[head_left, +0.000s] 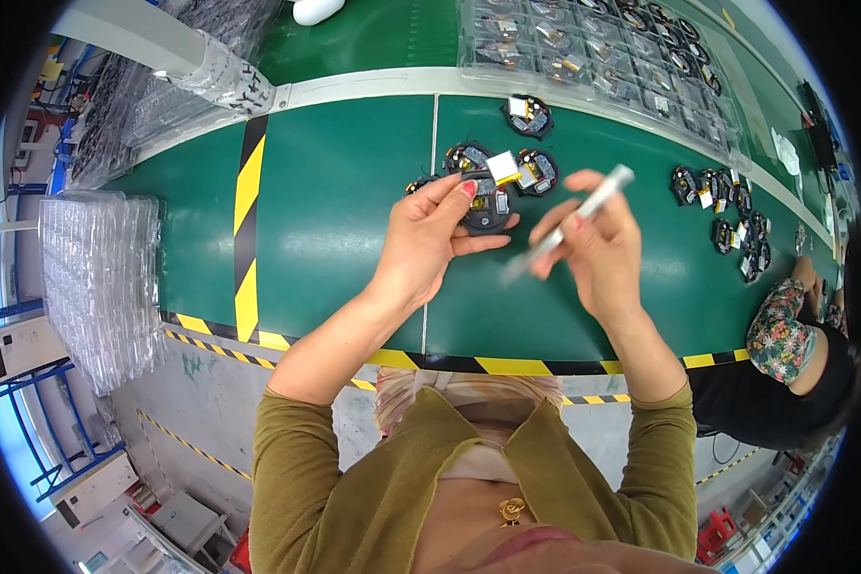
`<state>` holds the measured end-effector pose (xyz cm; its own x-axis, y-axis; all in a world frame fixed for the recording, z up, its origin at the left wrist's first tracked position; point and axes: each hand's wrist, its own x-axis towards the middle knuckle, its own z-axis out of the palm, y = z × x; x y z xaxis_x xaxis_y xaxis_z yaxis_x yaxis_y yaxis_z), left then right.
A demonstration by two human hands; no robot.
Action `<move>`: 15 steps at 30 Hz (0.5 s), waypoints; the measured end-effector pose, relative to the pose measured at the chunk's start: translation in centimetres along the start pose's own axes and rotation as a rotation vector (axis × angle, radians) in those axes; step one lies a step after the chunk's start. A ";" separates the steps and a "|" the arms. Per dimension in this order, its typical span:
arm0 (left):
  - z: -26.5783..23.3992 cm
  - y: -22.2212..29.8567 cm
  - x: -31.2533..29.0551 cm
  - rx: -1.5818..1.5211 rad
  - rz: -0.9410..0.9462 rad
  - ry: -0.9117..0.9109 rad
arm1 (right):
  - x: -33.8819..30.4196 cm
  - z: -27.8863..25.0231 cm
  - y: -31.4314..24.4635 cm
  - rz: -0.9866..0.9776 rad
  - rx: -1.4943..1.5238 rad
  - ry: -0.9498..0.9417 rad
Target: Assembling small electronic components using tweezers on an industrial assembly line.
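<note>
My left hand [413, 234] grips a round black electronic module [486, 218] by its edge, thumb on top, a little above the green table. A circuit board shows inside its ring. Over the module's far edge sits a white battery pouch [503, 167] with a yellow end; I cannot tell which module it belongs to. My right hand [603, 253] is closed around a slim white pen-shaped tool [598, 199], whose thin tip points toward the module but stays apart from it. Motion blurs that tip. Beyond the left hand lie more round modules [540, 172], partly hidden, and another one [528, 117] farther back.
Clear plastic trays [593, 53] filled with modules stand at the back right. Stacked empty trays [100, 277] rise at the left, near a white post [215, 72]. Several modules [722, 191] lie to the right, close to a co-worker's arm [784, 330]. Striped tape [512, 366] marks the near edge.
</note>
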<state>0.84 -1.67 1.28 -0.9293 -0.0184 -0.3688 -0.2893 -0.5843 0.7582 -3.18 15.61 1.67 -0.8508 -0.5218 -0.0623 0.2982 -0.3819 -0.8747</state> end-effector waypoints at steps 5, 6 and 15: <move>0.0 -0.2 0.1 0.011 0.030 0.005 | -0.6 1.4 0.1 0.478 -0.352 -0.265; 0.0 -0.3 0.1 0.011 0.028 0.002 | -0.5 1.4 0.4 0.502 -0.381 -0.243; -0.4 -1.2 -0.1 0.079 0.047 -0.069 | -0.8 1.4 1.2 0.429 -0.413 -0.201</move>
<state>1.39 -1.25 0.21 -0.9551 0.0131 -0.2961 -0.2597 -0.5183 0.8148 -1.55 14.48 1.29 -0.5823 -0.7117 -0.3928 0.3691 0.1990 -0.9078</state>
